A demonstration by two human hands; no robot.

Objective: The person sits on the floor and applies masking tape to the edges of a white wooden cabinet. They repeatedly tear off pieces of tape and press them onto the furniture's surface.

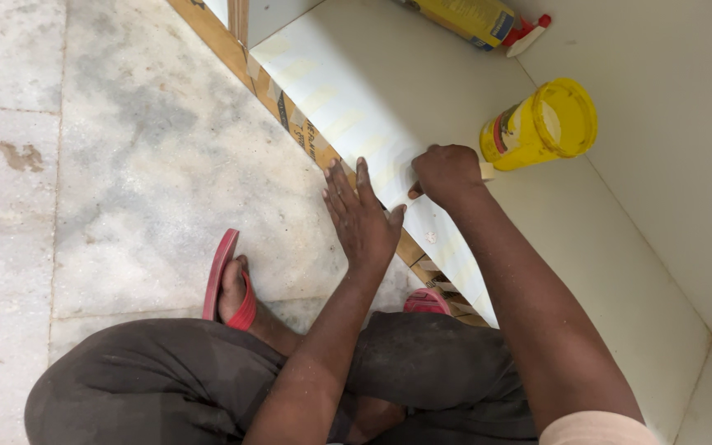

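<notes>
Marble floor (142,165) carries a white panel (348,74). Left hand (362,216) is laid flat, fingers extended, on the panel edge. Right hand (447,173) is closed around a small pale block (486,170), pressed on the panel, near an open yellow jar (541,125).

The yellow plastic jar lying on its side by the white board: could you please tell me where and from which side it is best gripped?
Probably around the cylindrical body of the yellow plastic jar, from above. It lies on its side with the wide mouth open toward the right, so the rounded wall behind the rim offers the surest grip. The right hand is nearest, while the left hand lies flat on the floor.
</notes>
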